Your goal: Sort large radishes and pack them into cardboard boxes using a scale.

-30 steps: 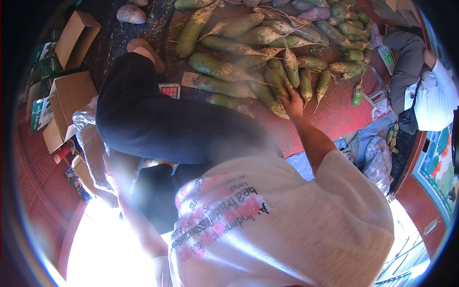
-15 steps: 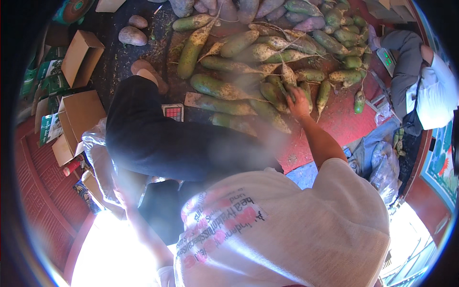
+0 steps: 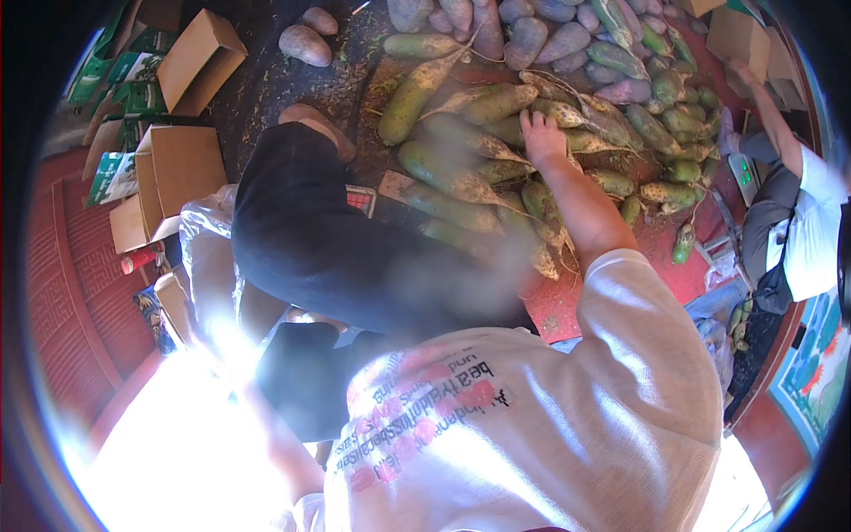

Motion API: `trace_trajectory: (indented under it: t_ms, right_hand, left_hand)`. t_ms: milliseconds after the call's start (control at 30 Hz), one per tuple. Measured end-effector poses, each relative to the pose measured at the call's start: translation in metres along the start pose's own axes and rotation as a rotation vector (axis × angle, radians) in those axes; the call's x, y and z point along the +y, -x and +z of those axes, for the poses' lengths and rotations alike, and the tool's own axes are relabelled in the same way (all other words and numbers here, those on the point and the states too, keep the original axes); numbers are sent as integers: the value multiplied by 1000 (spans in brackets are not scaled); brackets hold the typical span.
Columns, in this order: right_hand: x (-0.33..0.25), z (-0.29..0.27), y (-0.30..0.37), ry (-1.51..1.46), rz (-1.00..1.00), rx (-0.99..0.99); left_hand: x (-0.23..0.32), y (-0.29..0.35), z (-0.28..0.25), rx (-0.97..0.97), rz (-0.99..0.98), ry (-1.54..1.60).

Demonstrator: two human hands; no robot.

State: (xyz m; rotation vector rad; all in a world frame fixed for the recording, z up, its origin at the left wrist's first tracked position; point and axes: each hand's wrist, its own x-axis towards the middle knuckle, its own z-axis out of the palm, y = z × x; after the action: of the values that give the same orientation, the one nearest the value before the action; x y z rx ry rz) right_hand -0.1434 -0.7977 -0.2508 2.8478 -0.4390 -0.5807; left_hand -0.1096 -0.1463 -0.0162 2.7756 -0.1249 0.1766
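My right hand (image 3: pixel 543 142) reaches over a pile of long green radishes (image 3: pixel 448 170), its fingers stretched forward and slightly apart. The fingertips lie against a green radish (image 3: pixel 562 113) in the middle of the pile; the palm side is hidden, and no radish is lifted. Soil and thin root tails show on many of the radishes. My left forearm (image 3: pixel 282 443) runs down beside my leg into strong glare. That hand is washed out near a clear plastic bag (image 3: pixel 208 222), so its fingers cannot be made out.
Purple-skinned roots (image 3: pixel 527 40) are heaped beyond the radishes; two more (image 3: pixel 306 44) lie apart at left. Open cardboard boxes (image 3: pixel 182 168) stand at left. At right, another person's arm (image 3: pixel 773 111) reaches toward cardboard boxes (image 3: pixel 741 40), beside a scale (image 3: pixel 743 177) with a green display.
My right hand has moved farther forward across the pile, from the nearer radishes to those in the middle. The view has shifted, and the other person's arm now stretches toward the boxes.
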Motion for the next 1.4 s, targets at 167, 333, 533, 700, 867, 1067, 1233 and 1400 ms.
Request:
trace_trajectory:
  t_ms: [167, 333, 533, 700, 867, 1067, 1233, 1400]
  right_hand:
    - [0, -37, 22, -289, 60, -309]
    - [37, -20, 63, -453, -113, -405]
    - [80, -14, -15, -281, -3, -214]
    - [51, -3, -52, -85, 165, -278]
    - [43, -10, -52, -81, 343, -374]
    - [57, -1, -29, -327, 295, -333]
    - [90, 3, 17, -635, 346, -216]
    - [81, -45, 82, -1495, 482, -152]
  left_hand:
    - [60, -21, -27, 205, 97, 66]
    - [84, -39, -26, 241, 181, 137]
    - [100, -53, -8, 181, 107, 154]
    - [107, -54, -19, 200, 136, 83]
    - [102, -44, -24, 257, 171, 60]
    - [134, -68, -33, 273, 96, 134]
    - [212, -98, -28, 320, 301, 554]
    - [280, -119, 2, 113, 315, 762]
